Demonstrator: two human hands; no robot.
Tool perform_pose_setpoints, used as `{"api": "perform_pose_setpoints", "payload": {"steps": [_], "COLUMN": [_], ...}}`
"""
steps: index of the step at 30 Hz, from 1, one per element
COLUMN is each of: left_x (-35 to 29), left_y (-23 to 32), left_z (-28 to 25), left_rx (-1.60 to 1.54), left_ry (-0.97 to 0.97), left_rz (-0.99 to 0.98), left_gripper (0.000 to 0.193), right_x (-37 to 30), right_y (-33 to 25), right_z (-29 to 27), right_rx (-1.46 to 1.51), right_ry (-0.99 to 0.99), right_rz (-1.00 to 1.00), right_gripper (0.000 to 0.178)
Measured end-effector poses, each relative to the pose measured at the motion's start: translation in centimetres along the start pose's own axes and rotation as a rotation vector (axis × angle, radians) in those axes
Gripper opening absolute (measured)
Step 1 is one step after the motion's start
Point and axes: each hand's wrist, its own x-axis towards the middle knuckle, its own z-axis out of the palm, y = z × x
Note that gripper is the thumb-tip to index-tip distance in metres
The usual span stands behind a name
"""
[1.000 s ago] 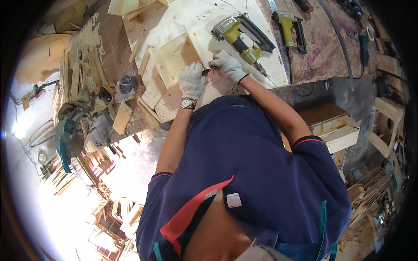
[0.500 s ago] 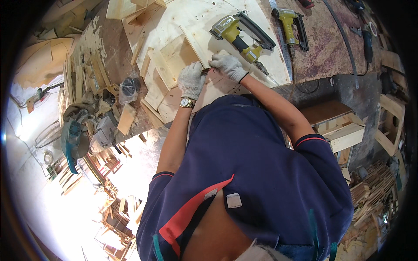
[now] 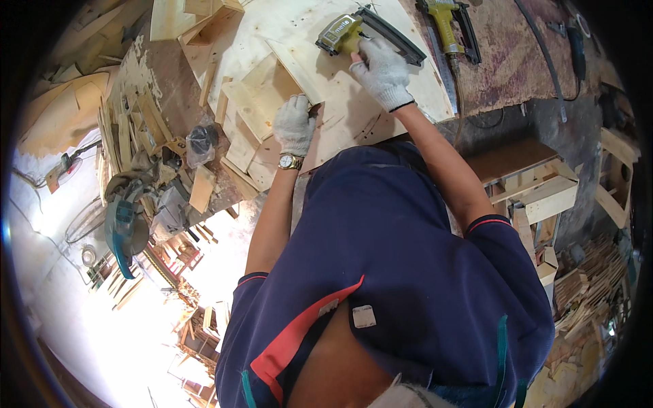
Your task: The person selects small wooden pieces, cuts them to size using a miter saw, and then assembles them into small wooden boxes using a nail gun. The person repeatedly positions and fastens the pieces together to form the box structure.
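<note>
A yellow-and-black nail gun (image 3: 342,31) lies on the plywood panel (image 3: 343,129), near its right edge. The gloved right hand (image 3: 384,71) lies across it; whether the grip is closed cannot be told. The gloved left hand (image 3: 293,128), fingers curled, sits at a wooden box (image 3: 243,105) toward the near edge of the bench (image 3: 500,88); its hold cannot be confirmed.

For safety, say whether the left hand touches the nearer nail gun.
Apart: head view shows bare board between left hand and nearer nail gun.
</note>
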Motion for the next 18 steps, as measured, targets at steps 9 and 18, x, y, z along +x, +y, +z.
{"api": "perform_pose_setpoints", "payload": {"steps": [9,18], "left_x": [0.4,0.0], "left_y": [0.3,0.1], "left_z": [-0.4,-0.3], "left_rx": [0.036,0.054], "left_ry": [-0.037,-0.059], "left_rz": [0.001,-0.017], "left_gripper": [0.028,0.029], "right_x": [2.2,0.8], "right_y": [1.1,-0.5], "right_z": [2.0,-8.7], "right_rx": [-0.362,-0.002], "right_ry": [-0.243,-0.219], "right_rz": [0.091,-0.012], "right_gripper": [0.091,0.060]}}
